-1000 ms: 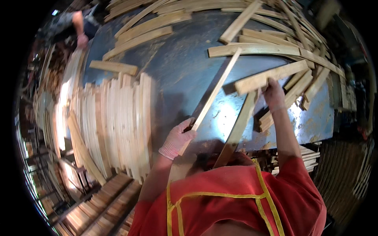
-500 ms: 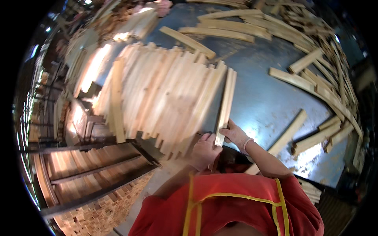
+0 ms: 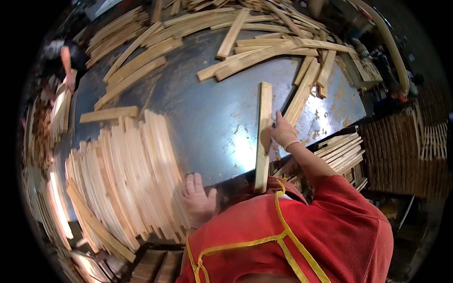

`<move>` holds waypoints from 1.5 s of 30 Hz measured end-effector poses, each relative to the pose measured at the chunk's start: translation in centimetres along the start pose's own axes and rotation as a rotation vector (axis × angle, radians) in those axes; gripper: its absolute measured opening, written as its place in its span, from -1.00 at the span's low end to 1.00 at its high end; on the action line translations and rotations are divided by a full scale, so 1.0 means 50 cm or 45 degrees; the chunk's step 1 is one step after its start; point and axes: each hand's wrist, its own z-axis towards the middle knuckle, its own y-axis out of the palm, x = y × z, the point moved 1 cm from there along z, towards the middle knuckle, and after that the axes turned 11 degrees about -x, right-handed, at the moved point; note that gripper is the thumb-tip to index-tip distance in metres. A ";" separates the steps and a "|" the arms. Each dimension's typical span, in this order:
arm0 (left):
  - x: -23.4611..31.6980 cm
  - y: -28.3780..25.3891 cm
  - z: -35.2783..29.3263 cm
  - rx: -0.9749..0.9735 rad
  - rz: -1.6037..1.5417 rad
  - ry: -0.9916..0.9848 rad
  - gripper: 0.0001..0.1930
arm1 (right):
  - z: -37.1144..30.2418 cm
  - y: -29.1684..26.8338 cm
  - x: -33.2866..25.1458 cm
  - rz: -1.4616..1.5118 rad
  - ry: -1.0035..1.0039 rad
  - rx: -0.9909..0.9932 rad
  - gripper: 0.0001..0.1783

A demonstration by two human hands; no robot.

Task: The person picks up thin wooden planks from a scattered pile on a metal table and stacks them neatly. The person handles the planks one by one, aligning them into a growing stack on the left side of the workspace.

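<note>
My right hand [image 3: 284, 132] grips the right edge of a single wooden strip [image 3: 263, 141], thumb side against the wood. That strip points away from me, its near end past the table edge by my red shirt. My left hand [image 3: 200, 200] holds nothing; its fingers are spread near the table's front edge. Beside it on the left, a row of pale wooden strips [image 3: 127, 174] lies side by side with uneven ends. Another strip [image 3: 299, 96] lies on the table just beyond my right hand.
The blue-grey metal table [image 3: 203, 113] carries loose strips [image 3: 264, 54] along its far side. A stack of strips [image 3: 342, 153] sits below the table on the right. One strip [image 3: 96, 221] lies slantwise across the row. Another person's arm [image 3: 67, 66] reaches in at far left.
The view has swung right. My left hand has left the strip both hands held and spread its fingers. My right hand is now farther right, on a strip lying apart from the row.
</note>
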 end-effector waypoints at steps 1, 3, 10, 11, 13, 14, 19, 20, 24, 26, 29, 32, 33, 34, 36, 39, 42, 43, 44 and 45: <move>0.031 0.007 0.028 -0.050 0.013 0.078 -0.12 | -0.003 0.010 0.027 0.115 0.005 -0.147 -0.38; 0.083 0.036 0.078 -0.122 0.038 0.205 -0.07 | -0.052 0.026 -0.029 0.367 0.035 -0.385 -0.40; 0.173 0.063 0.265 -0.444 0.224 -0.158 0.13 | 0.111 -0.021 -0.083 -0.228 -0.326 -0.126 -0.32; 0.152 0.070 0.275 -0.383 0.131 -0.269 0.10 | 0.173 -0.066 -0.014 -0.245 -0.290 0.350 -0.26; 0.139 0.063 0.302 -0.467 0.096 -0.336 0.06 | 0.292 -0.155 0.172 -0.018 -0.037 0.668 -0.12; 0.134 0.058 0.308 -0.504 0.067 -0.381 0.04 | 0.315 -0.156 0.228 -0.143 0.203 0.665 -0.12; 0.097 -0.028 0.220 -0.428 -0.404 -0.404 -0.21 | 0.319 -0.072 0.400 0.852 0.196 0.189 -0.48; 0.080 -0.022 0.179 -0.281 -0.281 -0.367 -0.21 | 0.274 -0.054 0.399 0.618 -0.152 0.030 -0.54; -0.019 0.022 0.058 0.080 0.181 -0.352 -0.23 | 0.111 0.146 0.263 2.401 -0.024 -0.327 -0.51; -0.073 0.048 0.017 0.176 0.404 -0.475 -0.24 | -0.014 0.169 0.108 2.292 -0.037 -0.573 -0.51; -0.072 -0.008 0.019 0.179 0.289 -0.478 -0.27 | -0.087 0.236 -0.025 2.109 -0.048 -1.088 -0.53; -0.073 -0.021 0.055 0.180 0.169 -0.314 -0.29 | -0.135 0.334 -0.162 1.768 -0.115 -1.176 -0.55; -0.075 -0.021 0.071 0.185 0.123 -0.242 -0.30 | -0.147 0.340 -0.203 1.582 -0.248 -1.364 -0.51; -0.074 -0.017 0.085 0.210 0.117 -0.275 -0.32 | -0.155 0.344 -0.243 1.383 -0.375 -1.540 -0.46; -0.067 -0.005 0.112 0.260 0.108 -0.336 -0.35 | -0.138 0.403 -0.300 1.228 -0.924 -1.488 -0.34; -0.058 -0.014 0.102 0.265 0.280 -0.220 -0.29 | -0.010 0.265 -0.339 0.812 -0.903 -1.109 -0.31; -0.051 -0.009 0.116 0.317 0.408 -0.182 -0.26 | 0.203 0.067 -0.393 0.209 -1.134 -0.429 -0.28; -0.047 -0.009 0.121 0.329 0.421 -0.200 -0.26 | 0.304 -0.011 -0.388 0.185 -1.258 -0.104 -0.27; -0.049 -0.005 0.122 0.290 0.425 -0.224 -0.23 | 0.363 -0.081 -0.383 -0.144 -1.305 0.325 -0.10; -0.053 0.001 0.122 0.246 0.431 -0.265 -0.19 | 0.384 -0.157 -0.404 -0.426 -1.032 0.156 0.00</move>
